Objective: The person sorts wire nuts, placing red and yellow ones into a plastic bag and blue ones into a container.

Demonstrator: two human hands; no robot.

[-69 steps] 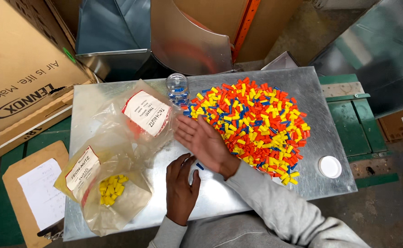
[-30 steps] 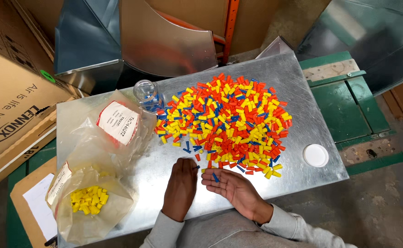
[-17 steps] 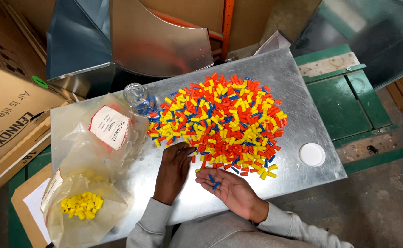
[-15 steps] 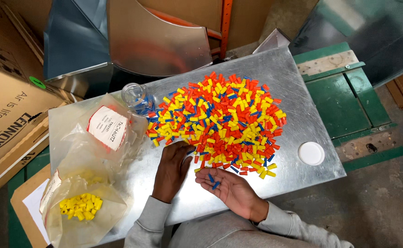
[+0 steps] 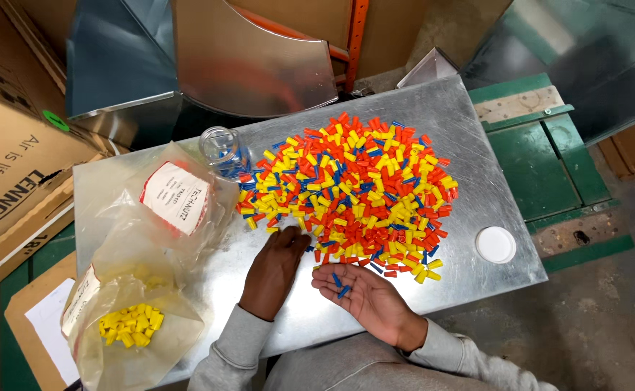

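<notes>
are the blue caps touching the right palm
Touching. The head view shows the right hand open, palm up, with a few blue caps lying directly on the palm.

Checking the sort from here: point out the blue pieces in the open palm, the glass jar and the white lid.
blue pieces (image 5: 341, 284), head view, on the piece in mid-palm.
glass jar (image 5: 219, 145), head view, on its rim.
white lid (image 5: 495, 244), head view, on its flat top.
</notes>
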